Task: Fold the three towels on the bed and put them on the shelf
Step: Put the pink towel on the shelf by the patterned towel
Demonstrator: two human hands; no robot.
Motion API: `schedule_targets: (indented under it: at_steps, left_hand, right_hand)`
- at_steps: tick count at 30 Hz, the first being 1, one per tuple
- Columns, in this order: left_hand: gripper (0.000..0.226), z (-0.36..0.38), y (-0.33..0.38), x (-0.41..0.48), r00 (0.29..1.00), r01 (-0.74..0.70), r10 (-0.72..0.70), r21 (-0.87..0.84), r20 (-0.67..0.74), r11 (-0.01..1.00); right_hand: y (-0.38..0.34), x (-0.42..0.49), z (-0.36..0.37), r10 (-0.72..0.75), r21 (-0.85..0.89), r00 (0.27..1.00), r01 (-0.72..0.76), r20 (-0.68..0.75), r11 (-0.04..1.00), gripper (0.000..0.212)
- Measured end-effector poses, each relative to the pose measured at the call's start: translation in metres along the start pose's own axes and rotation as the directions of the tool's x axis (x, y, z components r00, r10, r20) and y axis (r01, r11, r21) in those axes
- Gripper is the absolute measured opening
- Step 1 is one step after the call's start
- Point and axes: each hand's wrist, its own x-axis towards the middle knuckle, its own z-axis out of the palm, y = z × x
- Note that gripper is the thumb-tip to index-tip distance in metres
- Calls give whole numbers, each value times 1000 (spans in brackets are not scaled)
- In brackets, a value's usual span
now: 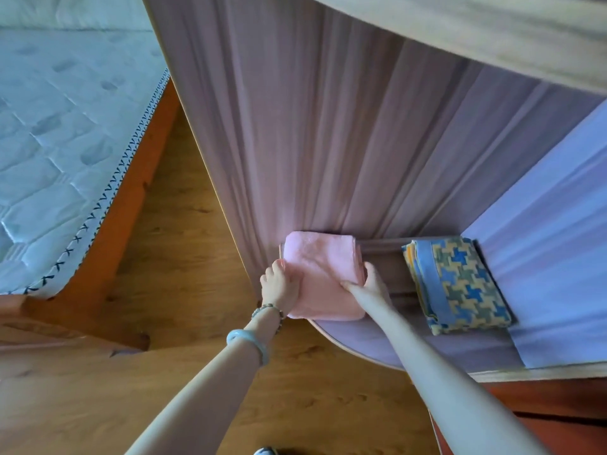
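Folded pink towel (pixel 323 274) lies on shelf (pixel 377 336), left end, against side panel (pixel 295 126); near corner slightly overhangs curved front edge. Left hand (pixel 281 285) grips towel's left edge, fingers curled onto cloth. Right hand (pixel 369 280) holds right edge, thumb on top, fingers tucked at side. Folded blue-yellow patterned towel (pixel 458 285) sits at right, against back wall, bare strip of shelf between both towels. Bed (pixel 65 142) at left, open wood floor (pixel 184 257) between bed and shelf.
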Motion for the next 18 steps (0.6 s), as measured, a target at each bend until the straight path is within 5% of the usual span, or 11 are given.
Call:
schedule_targets:
  at_steps: [3, 6, 9, 13, 16, 18]
  left_hand:
    - [70, 1, -5, -10, 915, -317, 386, 384, -115, 867]
    - [69, 5, -13, -12, 740, -568, 655, 666, 155, 484]
    - [69, 14, -19, -11, 762, -576, 600, 681, 245, 453]
    - [69, 24, -14, -6, 818, -525, 508, 711, 269, 468]
    - [70, 8, 2, -9, 831, -519, 449, 746, 327, 417]
    - [70, -24, 24, -19, 864, -486, 381, 743, 330, 459]
  right_hand:
    - [-2, -12, 6, -304, -240, 927, 251, -219, 938, 63]
    - [3, -16, 19, -607, -561, 792, 474, -65, 679, 52]
    - [19, -12, 33, -548, -672, 824, 488, 144, 557, 53]
    - [24, 0, 37, -357, -706, 911, 390, 205, 591, 63]
    - [-1, -5, 19, -282, -734, 908, 418, 311, 536, 77]
    - [-38, -27, 1, -268, -672, 913, 407, 307, 619, 67]
